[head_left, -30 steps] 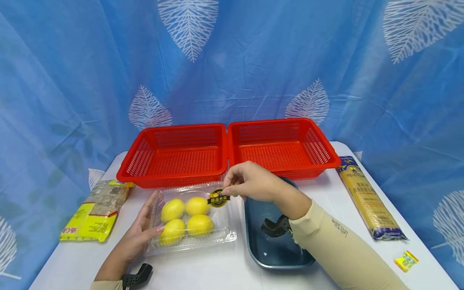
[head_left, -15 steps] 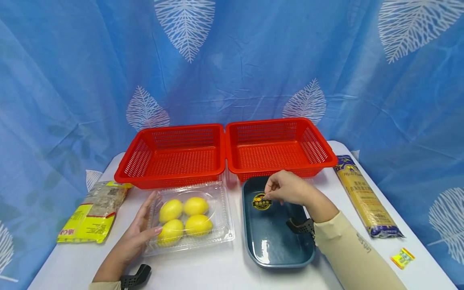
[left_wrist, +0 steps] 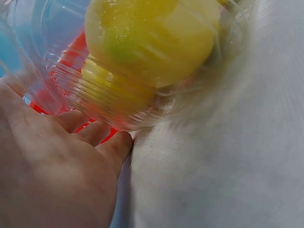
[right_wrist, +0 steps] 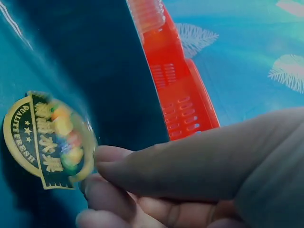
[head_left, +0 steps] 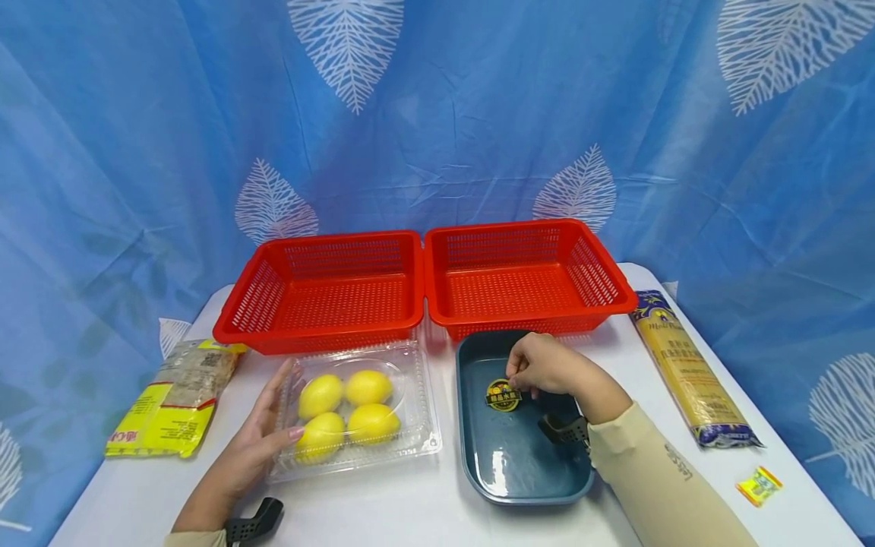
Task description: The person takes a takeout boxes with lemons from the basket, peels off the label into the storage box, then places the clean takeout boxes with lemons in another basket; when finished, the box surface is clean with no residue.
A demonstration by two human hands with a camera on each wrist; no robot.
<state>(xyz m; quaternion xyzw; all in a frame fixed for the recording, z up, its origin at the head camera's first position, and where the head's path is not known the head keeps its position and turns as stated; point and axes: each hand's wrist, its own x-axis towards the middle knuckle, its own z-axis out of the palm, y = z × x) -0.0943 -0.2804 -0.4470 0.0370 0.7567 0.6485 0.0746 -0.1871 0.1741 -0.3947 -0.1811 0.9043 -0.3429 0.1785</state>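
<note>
My right hand [head_left: 550, 374] pinches a round black-and-gold sticker [head_left: 502, 397] by its edge, thumb against forefinger. The sticker, printed with fruit and lettering, overlaps the inside of a dark blue rectangular dish [head_left: 526, 465] in the head view. In the right wrist view the fingertips [right_wrist: 110, 164] cover the edge of the sticker [right_wrist: 45, 142]. My left hand [head_left: 254, 439] rests against the left side of a clear plastic clamshell box [head_left: 422, 439], fingers extended and thumb at its near left part. Several yellow lemons [head_left: 372, 423] show through the closed lid.
Two red plastic baskets [head_left: 321, 334] [head_left: 533, 323] stand side by side behind the box and dish. A yellow-and-clear food bag [head_left: 174, 403] lies at left. At right are a long pasta packet [head_left: 693, 372] and a small yellow wrapped sweet [head_left: 759, 486].
My right hand has peeled the sticker off the box lid and carried it right, over the dish, then slightly lower. My left hand has stayed on the box.
</note>
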